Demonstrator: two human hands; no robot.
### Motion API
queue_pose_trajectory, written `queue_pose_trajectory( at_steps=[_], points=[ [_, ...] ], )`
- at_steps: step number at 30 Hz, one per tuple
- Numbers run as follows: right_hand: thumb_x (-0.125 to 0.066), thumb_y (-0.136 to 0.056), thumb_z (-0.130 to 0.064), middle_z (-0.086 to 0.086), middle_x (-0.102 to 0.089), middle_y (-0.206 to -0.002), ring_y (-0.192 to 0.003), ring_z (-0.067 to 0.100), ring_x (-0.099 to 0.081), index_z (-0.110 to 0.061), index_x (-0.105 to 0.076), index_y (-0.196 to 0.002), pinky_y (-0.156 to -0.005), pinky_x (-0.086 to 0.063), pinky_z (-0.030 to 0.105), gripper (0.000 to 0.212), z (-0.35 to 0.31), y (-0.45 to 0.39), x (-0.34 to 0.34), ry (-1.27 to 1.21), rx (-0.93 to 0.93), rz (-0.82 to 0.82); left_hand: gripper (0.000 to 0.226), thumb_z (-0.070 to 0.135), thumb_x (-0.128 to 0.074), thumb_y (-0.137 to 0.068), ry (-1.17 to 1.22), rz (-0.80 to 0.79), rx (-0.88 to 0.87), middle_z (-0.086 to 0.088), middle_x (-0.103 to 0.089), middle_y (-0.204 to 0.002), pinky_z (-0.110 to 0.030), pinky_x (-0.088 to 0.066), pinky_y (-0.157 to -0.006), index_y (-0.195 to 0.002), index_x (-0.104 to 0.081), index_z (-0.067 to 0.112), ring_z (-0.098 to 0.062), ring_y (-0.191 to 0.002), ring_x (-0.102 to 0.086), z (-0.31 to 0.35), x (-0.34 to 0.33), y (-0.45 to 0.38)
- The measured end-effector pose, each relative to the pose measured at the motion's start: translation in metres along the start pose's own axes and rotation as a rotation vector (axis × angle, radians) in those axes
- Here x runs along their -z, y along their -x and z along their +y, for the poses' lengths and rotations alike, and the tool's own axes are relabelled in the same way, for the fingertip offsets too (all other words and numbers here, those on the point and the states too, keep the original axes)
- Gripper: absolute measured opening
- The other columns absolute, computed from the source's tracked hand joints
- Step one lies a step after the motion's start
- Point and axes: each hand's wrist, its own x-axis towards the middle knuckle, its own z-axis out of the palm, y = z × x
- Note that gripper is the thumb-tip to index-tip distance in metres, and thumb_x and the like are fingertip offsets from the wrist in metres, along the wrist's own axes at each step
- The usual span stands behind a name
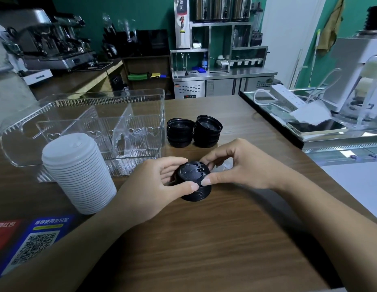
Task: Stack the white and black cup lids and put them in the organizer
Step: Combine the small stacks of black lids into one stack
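A short stack of black lids (192, 182) sits on the wooden counter between my hands. My left hand (153, 186) grips its left side, and my right hand (236, 165) pinches its top lid from the right. Two more black lid stacks (180, 133) (207, 131) stand side by side behind them. A tall stack of white lids (77, 173) stands at the left, in front of the clear plastic organizer (141, 98), whose divided compartments hold nothing.
A QR-code sticker (33, 245) lies at the counter's near left. A glass display case (341, 131) with a phone, power strip and papers borders the right. An espresso machine (52, 45) and steel shelving stand behind.
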Motion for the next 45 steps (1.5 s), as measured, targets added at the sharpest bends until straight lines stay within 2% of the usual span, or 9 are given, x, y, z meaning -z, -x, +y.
queue_pose_trajectory(
  at_steps=[5, 14, 20, 24, 27, 31, 35, 41, 45],
  points=[
    [-0.100, -0.082, -0.034, -0.003, -0.084, -0.100, -0.097, 0.014, -0.079, -0.023, -0.088, -0.113, -0.097, -0.060, 0.029, 0.035, 0.001, 0.000, -0.001, 0.019, 0.005, 0.009, 0.065, 0.034, -0.100, -0.088, 0.037, 0.007, 0.022, 0.017, -0.080, -0.139, -0.035, -0.055, -0.122, -0.146, -0.072, 0.032, 0.002, -0.133, -0.072, -0.005, -0.004, 0.001],
    [-0.099, -0.083, -0.033, -0.003, -0.083, -0.099, -0.096, 0.016, -0.078, -0.023, -0.087, -0.108, -0.096, -0.061, 0.038, 0.029, 0.007, -0.001, 0.000, 0.024, 0.009, 0.012, 0.067, 0.035, -0.081, -0.105, -0.044, -0.003, -0.013, 0.021, -0.059, -0.162, -0.006, -0.040, -0.119, -0.166, -0.054, 0.031, 0.024, -0.140, -0.052, -0.004, -0.015, 0.007],
    [-0.092, -0.092, -0.032, -0.007, -0.084, -0.103, -0.097, 0.013, -0.078, -0.021, -0.084, -0.114, -0.097, -0.061, 0.042, 0.026, 0.015, -0.006, -0.011, 0.022, 0.022, 0.035, 0.073, 0.052, -0.061, -0.114, -0.169, -0.005, -0.044, 0.023, -0.042, -0.176, -0.035, -0.034, -0.137, -0.179, -0.029, 0.039, 0.006, -0.162, -0.039, -0.005, -0.015, 0.003],
    [-0.087, -0.096, -0.036, -0.010, -0.084, -0.104, -0.092, 0.008, -0.079, -0.022, -0.083, -0.116, -0.088, -0.063, 0.039, 0.024, 0.018, -0.007, -0.012, 0.001, -0.006, 0.037, 0.087, 0.054, -0.061, -0.114, -0.321, -0.038, -0.062, 0.033, -0.016, -0.178, 0.004, -0.011, -0.118, -0.182, -0.011, 0.038, 0.021, -0.155, -0.013, 0.001, -0.017, 0.002],
    [-0.080, -0.101, -0.039, -0.006, -0.082, -0.090, -0.073, 0.002, -0.069, -0.018, -0.083, -0.106, -0.072, -0.055, 0.029, 0.021, 0.023, -0.012, -0.014, -0.058, -0.005, 0.239, 0.087, 0.050, -0.062, -0.114, -0.363, -0.038, -0.076, 0.031, -0.019, -0.180, 0.015, -0.005, -0.101, -0.183, -0.010, 0.035, 0.028, -0.144, -0.010, -0.001, -0.016, -0.003],
    [-0.082, -0.101, -0.040, -0.009, -0.075, -0.104, -0.088, 0.002, -0.063, -0.023, -0.081, -0.119, -0.085, -0.051, 0.023, 0.026, 0.039, -0.028, -0.017, 0.306, 0.010, 0.542, 0.086, 0.048, -0.061, -0.115, -0.363, -0.025, -0.085, 0.035, -0.020, -0.176, 0.008, -0.011, -0.107, -0.182, -0.010, 0.034, 0.026, -0.147, -0.015, -0.001, -0.016, -0.006],
    [-0.081, -0.101, -0.034, 0.001, -0.067, -0.128, -0.119, 0.022, -0.059, -0.017, -0.073, -0.140, -0.104, -0.046, 0.036, 0.044, 0.052, -0.047, -0.020, 0.533, 0.007, 0.601, 0.084, 0.050, -0.060, -0.115, -0.355, -0.034, -0.065, 0.034, -0.022, -0.177, 0.004, -0.011, -0.109, -0.183, -0.011, 0.034, 0.014, -0.160, -0.021, -0.001, -0.017, -0.006],
    [-0.077, -0.103, -0.034, 0.000, -0.073, -0.124, -0.121, 0.033, -0.061, -0.019, -0.081, -0.130, -0.097, -0.036, 0.042, 0.031, 0.067, -0.060, -0.023, 0.636, -0.037, 0.586, 0.084, 0.048, -0.064, -0.114, -0.314, -0.032, -0.041, 0.033, -0.027, -0.171, 0.014, -0.008, -0.101, -0.182, -0.017, 0.031, 0.016, -0.157, -0.022, -0.005, -0.018, -0.006],
    [-0.079, -0.101, -0.026, -0.001, -0.077, -0.111, -0.107, 0.034, -0.062, -0.021, -0.086, -0.111, -0.089, -0.034, 0.042, 0.013, 0.069, -0.061, -0.020, 0.619, 0.022, 0.628, 0.088, 0.055, -0.069, -0.109, -0.261, -0.017, -0.049, 0.030, -0.031, -0.177, -0.015, -0.027, -0.127, -0.181, -0.022, 0.037, 0.005, -0.160, -0.034, -0.009, -0.016, -0.006]
  ],
)
